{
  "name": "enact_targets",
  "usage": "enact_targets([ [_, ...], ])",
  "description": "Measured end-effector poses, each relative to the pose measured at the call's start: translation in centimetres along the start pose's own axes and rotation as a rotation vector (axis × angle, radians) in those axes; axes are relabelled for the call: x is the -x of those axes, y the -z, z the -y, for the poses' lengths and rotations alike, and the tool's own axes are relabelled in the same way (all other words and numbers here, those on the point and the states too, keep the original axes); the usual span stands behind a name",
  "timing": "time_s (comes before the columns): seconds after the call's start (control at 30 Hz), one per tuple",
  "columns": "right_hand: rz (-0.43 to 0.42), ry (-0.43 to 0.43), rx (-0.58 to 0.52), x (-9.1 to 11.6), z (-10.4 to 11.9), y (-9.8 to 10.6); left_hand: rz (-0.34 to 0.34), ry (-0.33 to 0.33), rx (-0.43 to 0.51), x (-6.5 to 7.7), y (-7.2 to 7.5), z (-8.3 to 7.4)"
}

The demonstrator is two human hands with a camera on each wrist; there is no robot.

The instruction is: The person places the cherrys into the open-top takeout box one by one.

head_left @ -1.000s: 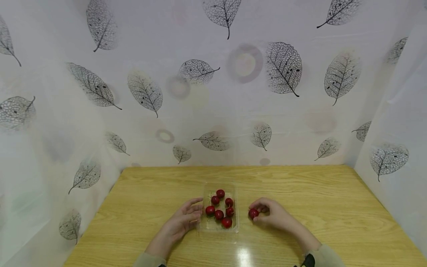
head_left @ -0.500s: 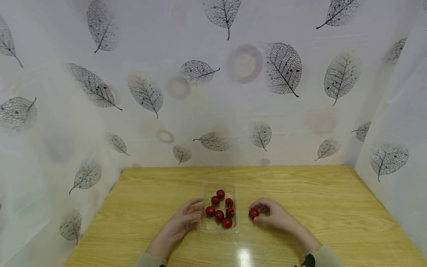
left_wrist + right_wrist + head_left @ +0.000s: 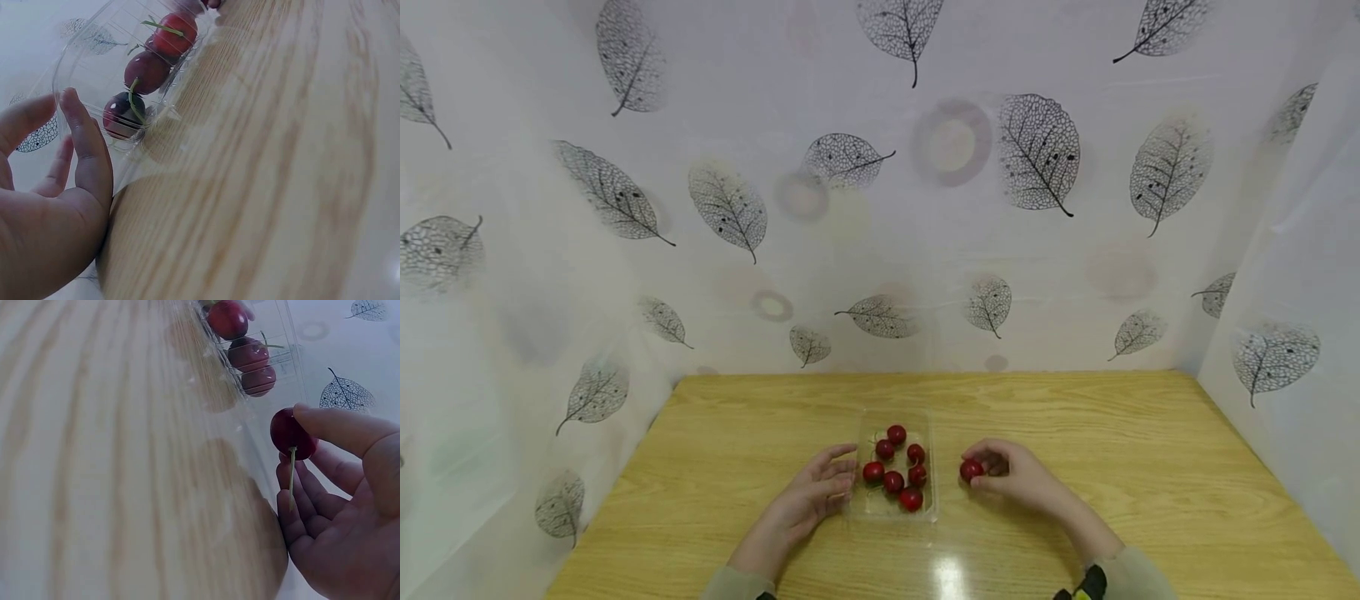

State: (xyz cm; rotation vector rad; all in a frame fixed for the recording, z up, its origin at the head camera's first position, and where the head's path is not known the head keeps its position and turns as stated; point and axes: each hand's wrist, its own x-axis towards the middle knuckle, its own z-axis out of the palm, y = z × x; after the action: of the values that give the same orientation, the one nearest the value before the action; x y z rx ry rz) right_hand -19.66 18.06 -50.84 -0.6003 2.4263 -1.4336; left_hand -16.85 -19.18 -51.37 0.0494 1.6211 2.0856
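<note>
Several dark red cherries (image 3: 893, 482) lie in a clear plastic box (image 3: 895, 514) at the middle of the table. My left hand (image 3: 808, 500) is at the box's left side, its fingers nearly straight and touching the wall, as the left wrist view shows. To the right of the box, my right hand (image 3: 1018, 477) pinches a single cherry (image 3: 971, 470) between thumb and fingers. In the right wrist view, this held cherry (image 3: 289, 431) has its green stem hanging down, and the other fingers are curled below it.
A wood-grain table (image 3: 760, 408) lies under both hands. Behind it and at both sides hang pale sheets (image 3: 880, 233) printed with dark leaves. Green stems show on some boxed cherries (image 3: 147, 72).
The right hand has shifted slightly, and the held cherry sits a little higher in the head view. My left hand and the box stay where they were.
</note>
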Motion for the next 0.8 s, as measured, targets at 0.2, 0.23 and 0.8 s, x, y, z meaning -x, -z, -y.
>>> enact_targets([
  [0.2, -0.011, 0.007, -0.006, -0.2, 0.4, 0.1, -0.006, 0.007, 0.003, -0.1, 0.0, 0.1],
  [0.23, -0.016, 0.006, 0.002, -0.3, 0.5, 0.2, -0.007, 0.008, 0.005, -0.1, 0.0, 0.1],
  [0.8, -0.065, 0.043, 0.028, -1.5, 1.8, 0.5, 0.001, 0.001, 0.009, -0.1, 0.1, 0.1],
])
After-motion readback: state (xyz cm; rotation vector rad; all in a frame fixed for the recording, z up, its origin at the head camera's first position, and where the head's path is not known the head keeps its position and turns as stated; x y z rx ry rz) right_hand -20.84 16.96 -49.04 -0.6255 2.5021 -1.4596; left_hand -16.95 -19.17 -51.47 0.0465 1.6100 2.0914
